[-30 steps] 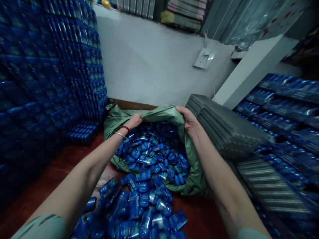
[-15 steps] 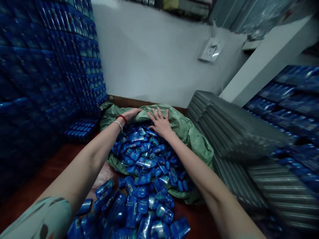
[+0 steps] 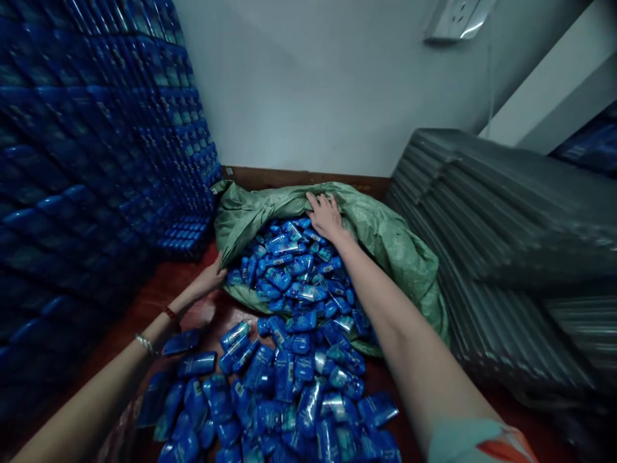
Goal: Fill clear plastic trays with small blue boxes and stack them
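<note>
While spilling packets [image 3: 289, 283], sack [image 3: 385, 238] under both hands

My right hand [image 3: 326, 217] lies flat, fingers spread, on the top fold of the green sack [image 3: 395, 244], which lies open on its side. My left hand [image 3: 208, 280] touches the sack's lower edge. Blue packets [image 3: 289, 360] spill from its mouth onto the red floor [image 3: 159, 289]. Stacked blue packs [image 3: 87, 161] rise on my left, grey trays [image 3: 506, 244] on my right.
</note>
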`<state>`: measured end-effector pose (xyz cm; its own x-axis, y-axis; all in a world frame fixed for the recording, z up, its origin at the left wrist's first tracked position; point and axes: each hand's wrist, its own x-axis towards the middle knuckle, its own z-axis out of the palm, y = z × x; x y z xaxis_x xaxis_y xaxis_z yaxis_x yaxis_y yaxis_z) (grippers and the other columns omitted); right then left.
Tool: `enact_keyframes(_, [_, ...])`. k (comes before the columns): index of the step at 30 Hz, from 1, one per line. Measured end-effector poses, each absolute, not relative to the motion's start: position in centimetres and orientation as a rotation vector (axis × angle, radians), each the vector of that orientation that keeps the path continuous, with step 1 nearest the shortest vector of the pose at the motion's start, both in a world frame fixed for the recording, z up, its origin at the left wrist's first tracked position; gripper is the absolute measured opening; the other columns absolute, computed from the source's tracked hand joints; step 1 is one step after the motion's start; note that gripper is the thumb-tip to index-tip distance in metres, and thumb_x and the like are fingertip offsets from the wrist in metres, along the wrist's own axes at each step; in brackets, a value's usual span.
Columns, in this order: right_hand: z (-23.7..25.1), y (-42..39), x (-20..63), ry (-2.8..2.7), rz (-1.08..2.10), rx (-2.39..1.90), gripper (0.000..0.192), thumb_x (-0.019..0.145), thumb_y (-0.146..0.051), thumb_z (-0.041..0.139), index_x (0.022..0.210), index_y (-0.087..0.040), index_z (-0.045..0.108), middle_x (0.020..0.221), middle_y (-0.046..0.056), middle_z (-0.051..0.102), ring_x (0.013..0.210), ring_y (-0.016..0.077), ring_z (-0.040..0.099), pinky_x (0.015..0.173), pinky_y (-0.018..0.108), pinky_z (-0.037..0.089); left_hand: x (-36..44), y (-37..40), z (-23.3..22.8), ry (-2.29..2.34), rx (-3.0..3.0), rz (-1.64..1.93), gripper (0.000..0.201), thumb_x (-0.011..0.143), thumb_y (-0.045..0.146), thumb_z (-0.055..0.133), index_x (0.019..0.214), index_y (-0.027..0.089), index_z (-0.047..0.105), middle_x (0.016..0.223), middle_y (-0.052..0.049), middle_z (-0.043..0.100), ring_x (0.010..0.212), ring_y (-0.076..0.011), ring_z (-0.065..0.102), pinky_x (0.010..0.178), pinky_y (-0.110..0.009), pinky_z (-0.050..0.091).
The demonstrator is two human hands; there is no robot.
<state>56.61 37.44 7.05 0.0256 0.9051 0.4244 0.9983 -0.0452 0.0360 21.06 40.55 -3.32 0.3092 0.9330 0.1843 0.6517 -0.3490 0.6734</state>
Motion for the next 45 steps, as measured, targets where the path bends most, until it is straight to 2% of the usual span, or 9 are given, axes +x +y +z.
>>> enact_keyframes(7, [7.7,35.1,55.1,-1.930,-0.043,-2.165,0.063,0.092,-0.041,0.037,0.146,-0.014,0.020,0.152,0.016,0.019,0.141,0.0293,0.012,0.111,0.050,0.015,23.9,39.0,-3.8,1.471,1.855,0.897,0.066,0.081,0.028,0.048,0.141,0.009,0.029,0.135,-0.017,0.049,0.125,-0.0283,0.046,0.104,-0.041,0.037])
enact_keyframes(10, [8.1,32.0,54.0,-1.852,0.028,-2.147,0.055,0.095,-0.040,0.031,0.144,-0.017,0.029,0.152,0.014,0.021,0.141,0.0281,0.015,0.111,0.049,0.018,22.8,38.1,-2.4,1.475,1.832,0.862,0.080,0.076,0.031,0.057,0.144,0.008,0.021,0.138,-0.019,0.045,0.128,-0.0309,0.042,0.104,-0.043,0.036])
enact_keyframes(14, [6.5,26.4,51.1,-1.806,0.021,-2.115,0.050,0.095,-0.046,0.030,0.138,-0.024,0.040,0.148,0.011,0.032,0.135,0.0281,0.029,0.108,0.056,0.020,21.5,34.8,-0.6,1.268,2.296,0.799,0.094,0.069,0.016,0.057,0.147,0.009,0.004,0.154,-0.017,0.008,0.141,-0.0327,0.010,0.113,-0.049,0.017])
enact_keyframes(18, [4.5,21.6,46.8,-1.909,-0.128,-2.107,0.047,0.091,-0.053,0.037,0.125,-0.028,0.055,0.142,0.010,0.040,0.128,0.0306,0.036,0.105,0.062,0.019,22.4,30.3,0.3,1.065,2.550,0.276,0.092,0.066,0.014,0.055,0.147,0.018,0.013,0.154,-0.014,0.011,0.139,-0.0414,-0.005,0.102,-0.071,0.002])
enact_keyframes(20, [3.9,19.6,44.6,-2.008,-0.127,-2.070,0.046,0.091,-0.053,0.037,0.124,-0.027,0.056,0.137,0.010,0.045,0.125,0.0295,0.039,0.104,0.060,0.023,22.7,28.4,0.3,1.017,2.486,0.181,0.089,0.068,0.015,0.054,0.147,0.016,0.013,0.154,-0.016,0.010,0.140,-0.0408,-0.002,0.102,-0.071,0.005])
enact_keyframes(27, [2.1,14.3,39.9,-2.112,-0.104,-2.039,0.042,0.094,-0.042,0.033,0.123,-0.021,0.055,0.129,0.011,0.053,0.124,0.0272,0.039,0.105,0.060,0.021,17.6,22.8,0.5,0.663,2.374,0.262,0.073,0.070,0.003,0.042,0.141,0.020,0.034,0.151,-0.007,0.026,0.138,-0.0249,0.025,0.112,-0.041,0.027])
enact_keyframes(34, [1.8,8.6,38.7,-1.982,-0.081,-2.154,0.042,0.095,-0.039,0.033,0.130,-0.025,0.050,0.140,0.011,0.043,0.131,0.0312,0.032,0.100,0.068,0.022,7.9,9.9,3.1,1.083,2.311,0.496,0.032,0.093,0.029,0.039,0.118,0.020,0.055,0.114,-0.009,0.061,0.104,-0.0206,0.057,0.093,-0.036,0.046])
enact_keyframes(40, [1.5,2.1,32.3,-2.047,-0.096,-2.009,0.045,0.093,-0.040,0.038,0.136,-0.027,0.042,0.147,0.010,0.034,0.138,0.0299,0.022,0.105,0.066,0.009,4.8,-1.4,-1.6,1.282,2.494,0.198,0.059,0.083,0.049,0.055,0.135,0.024,0.043,0.140,-0.013,0.043,0.128,-0.0336,0.038,0.103,-0.054,0.032])
enact_keyframes(45, [0.4,-6.6,30.1,-2.245,0.094,-2.001,0.061,0.089,-0.048,0.042,0.145,-0.029,0.025,0.152,0.011,0.023,0.139,0.0333,0.015,0.103,0.068,0.003,1.7,-3.4,-3.4,1.180,2.611,0.007,0.057,0.089,0.037,0.047,0.143,0.031,0.029,0.151,-0.009,0.025,0.139,-0.0355,0.019,0.104,-0.065,0.019])
